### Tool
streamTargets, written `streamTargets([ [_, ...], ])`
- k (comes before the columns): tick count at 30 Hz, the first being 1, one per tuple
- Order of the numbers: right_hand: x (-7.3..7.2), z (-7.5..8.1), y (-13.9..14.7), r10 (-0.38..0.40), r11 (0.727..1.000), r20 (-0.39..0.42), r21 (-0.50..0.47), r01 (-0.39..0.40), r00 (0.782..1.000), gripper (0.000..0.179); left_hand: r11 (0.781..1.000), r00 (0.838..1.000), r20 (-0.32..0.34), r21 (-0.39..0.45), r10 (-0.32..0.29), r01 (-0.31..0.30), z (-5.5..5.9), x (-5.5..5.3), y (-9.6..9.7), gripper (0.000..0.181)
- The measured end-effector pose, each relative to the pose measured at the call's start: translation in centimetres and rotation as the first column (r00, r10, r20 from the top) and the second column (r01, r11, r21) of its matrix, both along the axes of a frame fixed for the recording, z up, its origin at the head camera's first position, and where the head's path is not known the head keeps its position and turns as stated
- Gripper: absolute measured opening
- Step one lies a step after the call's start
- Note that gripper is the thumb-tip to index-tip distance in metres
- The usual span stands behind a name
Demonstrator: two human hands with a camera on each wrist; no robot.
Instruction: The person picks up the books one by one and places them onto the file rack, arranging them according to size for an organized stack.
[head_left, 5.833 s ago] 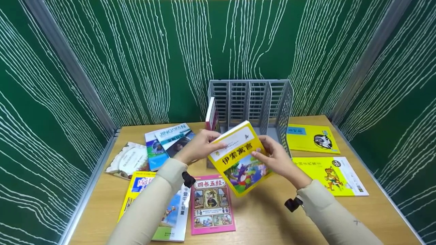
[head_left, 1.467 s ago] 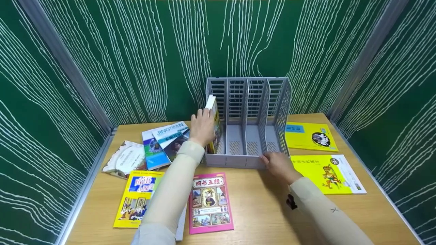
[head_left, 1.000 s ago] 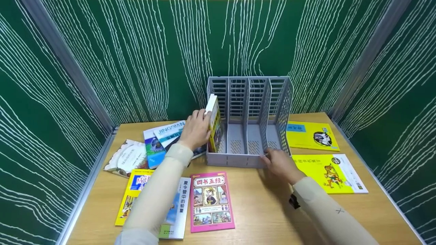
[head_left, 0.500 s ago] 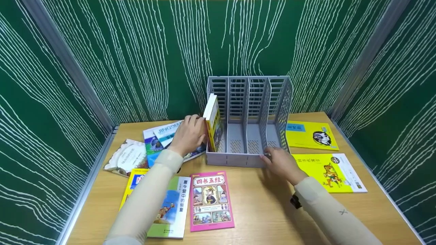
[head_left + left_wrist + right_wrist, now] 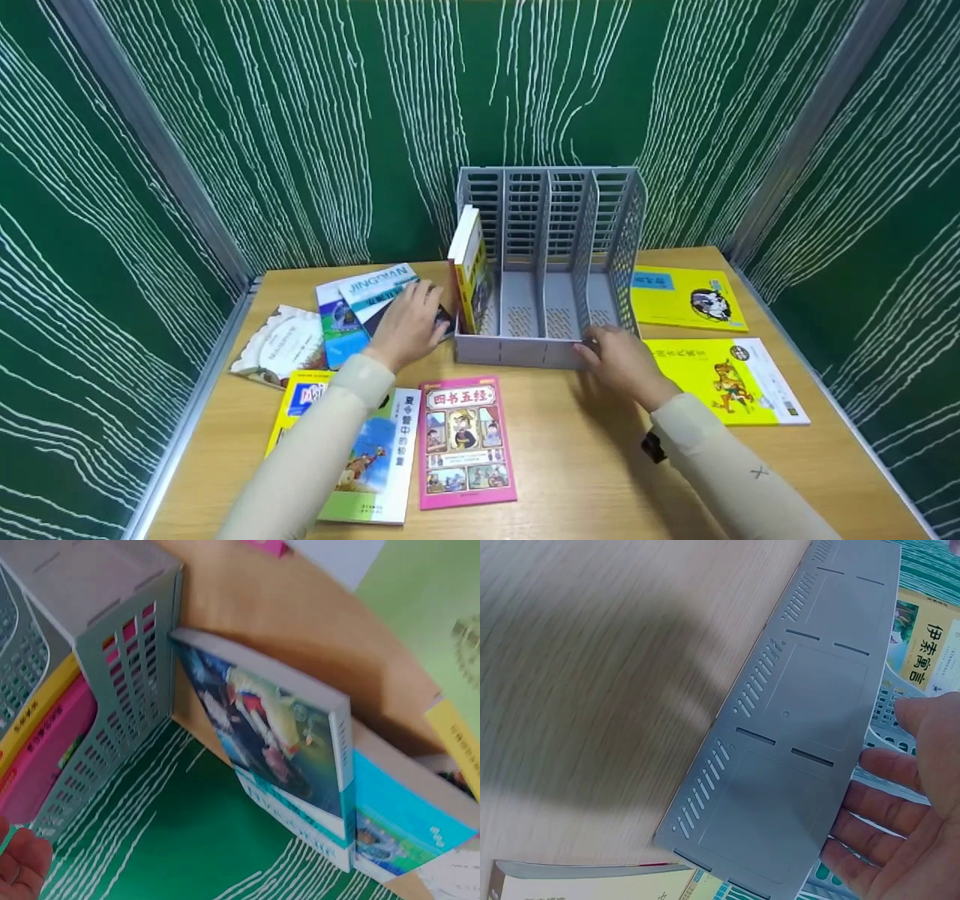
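My left hand hovers over the white-and-teal "JINGDIAN" paperback, its fingers loosely bent with nothing held. Whether it touches the cover cannot be told. In the left wrist view only some fingers show at the lower left corner. My right hand holds the front lip of the grey file rack near its right end. In the rack's leftmost slot, a yellow paperback stands upright beside a pink book, whose cover shows in the left wrist view.
Left on the table lie a blue-purple book, a white scalloped book, a yellow book and a blue-green one. A pink comic book lies front centre. Two yellow books lie right of the rack.
The yellow paperback, earlier held in both hands, now stands in the rack's leftmost slot. My left hand has let it go and moved left and down; my right hand stays on the rack.
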State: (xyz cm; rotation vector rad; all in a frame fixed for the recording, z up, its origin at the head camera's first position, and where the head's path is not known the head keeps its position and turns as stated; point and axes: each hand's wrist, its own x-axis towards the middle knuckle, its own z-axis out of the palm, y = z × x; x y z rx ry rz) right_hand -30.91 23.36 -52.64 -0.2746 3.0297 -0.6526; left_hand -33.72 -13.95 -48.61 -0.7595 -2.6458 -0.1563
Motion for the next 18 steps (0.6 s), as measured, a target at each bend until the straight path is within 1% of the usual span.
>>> streamTargets([
  [5,0.1,-0.4,0.2,0.026,1.000,-0.072,0.013,-0.025,0.997,0.041,1.000,0.999,0.034,0.024,-0.015,0.014,-1.2,0.8,-0.2,0.055],
  [8,0.1,-0.6,0.2,0.030,0.999,-0.096,0.016,-0.029,0.995,0.038,0.999,0.999,0.048,0.044,-0.020,0.018,-1.7,1.2,-0.3,0.052],
  [13,0.0,-0.7,0.3,0.024,1.000,-0.078,0.005,-0.024,0.997,0.034,0.999,0.995,0.097,0.030,-0.015,0.012,-2.6,1.8,-0.4,0.051],
  [18,-0.2,-0.8,0.5,0.031,0.999,-0.073,-0.005,-0.032,0.997,0.029,1.000,0.988,0.157,0.013,-0.006,0.004,-3.4,2.2,-0.4,0.054],
])
